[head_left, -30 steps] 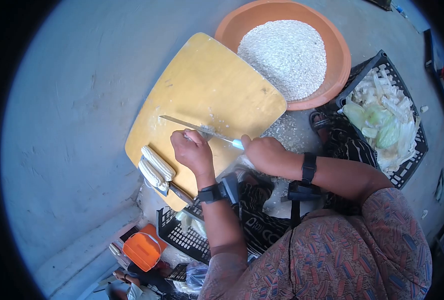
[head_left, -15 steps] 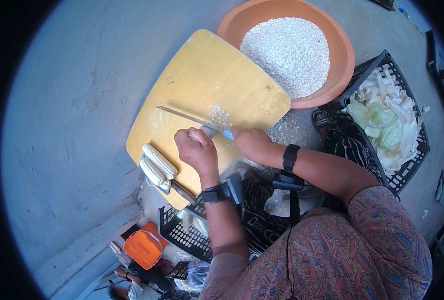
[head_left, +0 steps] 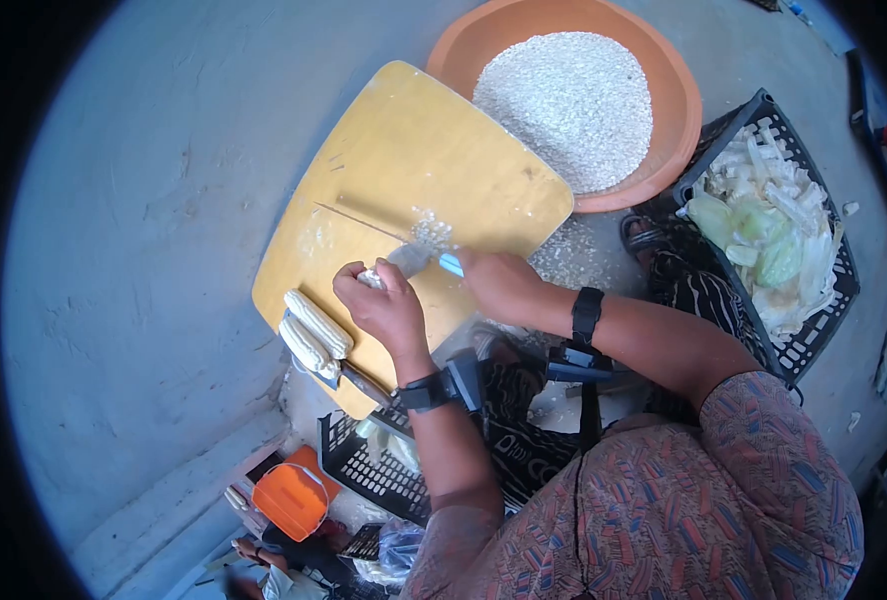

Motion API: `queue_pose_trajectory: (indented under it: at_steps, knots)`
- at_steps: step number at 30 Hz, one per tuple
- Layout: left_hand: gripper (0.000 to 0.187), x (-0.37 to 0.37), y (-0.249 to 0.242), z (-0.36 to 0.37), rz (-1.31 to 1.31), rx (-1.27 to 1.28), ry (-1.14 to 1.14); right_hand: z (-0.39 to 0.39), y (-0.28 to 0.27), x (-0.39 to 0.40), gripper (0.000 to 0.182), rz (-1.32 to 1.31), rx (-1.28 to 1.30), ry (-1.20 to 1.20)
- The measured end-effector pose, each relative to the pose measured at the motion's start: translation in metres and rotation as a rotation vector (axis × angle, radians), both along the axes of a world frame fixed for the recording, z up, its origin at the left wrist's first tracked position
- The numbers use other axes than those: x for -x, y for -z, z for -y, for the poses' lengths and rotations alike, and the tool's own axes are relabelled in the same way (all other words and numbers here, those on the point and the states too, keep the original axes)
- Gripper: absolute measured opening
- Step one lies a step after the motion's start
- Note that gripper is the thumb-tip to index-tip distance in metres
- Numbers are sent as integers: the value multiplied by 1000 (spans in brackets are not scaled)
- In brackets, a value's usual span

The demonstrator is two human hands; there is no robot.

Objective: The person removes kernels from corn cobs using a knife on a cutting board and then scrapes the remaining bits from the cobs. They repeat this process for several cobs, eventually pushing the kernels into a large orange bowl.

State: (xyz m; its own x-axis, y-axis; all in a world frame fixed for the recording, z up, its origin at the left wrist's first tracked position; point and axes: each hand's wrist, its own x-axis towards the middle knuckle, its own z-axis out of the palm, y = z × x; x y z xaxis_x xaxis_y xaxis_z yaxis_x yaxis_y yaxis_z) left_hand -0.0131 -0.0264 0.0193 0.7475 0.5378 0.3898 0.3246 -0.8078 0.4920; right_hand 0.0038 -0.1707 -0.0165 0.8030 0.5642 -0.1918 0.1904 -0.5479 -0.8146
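My right hand (head_left: 504, 288) grips the light blue handle of a knife (head_left: 452, 264) over the yellow board (head_left: 464, 150). Its long thin blade points to the upper left, seen nearly edge-on. In my left hand (head_left: 389, 310) is a white corn cob (head_left: 371, 279), mostly covered by the curled fingers; a blurred grey shape lies between the two hands. Loose kernels (head_left: 431, 228) are scattered on the board just beyond them. Two whole white cobs (head_left: 319, 325) rest at the board's left edge, beside a second knife's dark handle (head_left: 366, 386).
An orange basin (head_left: 679, 120) of white kernels stands past the board. At right, a black crate (head_left: 834, 275) holds husks. Below the board are another black crate (head_left: 374, 470) and an orange bucket (head_left: 292, 500). Another person's arm (head_left: 254, 552) shows at lower left. Kernels litter the floor.
My left hand has shifted slightly left and turned, so more of the corn cob shows between its fingers. The knife has shifted slightly left in view.
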Motion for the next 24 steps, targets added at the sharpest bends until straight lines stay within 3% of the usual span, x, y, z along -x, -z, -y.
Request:
queue_pose_trajectory:
  at_steps: [6, 16, 24]
  knots:
    - [18, -4, 6, -11, -40, 120, -22, 22, -30, -1, 19, 29, 59, -110]
    - [22, -12, 14, -14, -2, 72, -58, 55, -50, 13, 23, 3, 74, -170]
    - [15, -16, 12, 1, 88, -8, 116, 34, -36, -4, 23, -12, 49, -162]
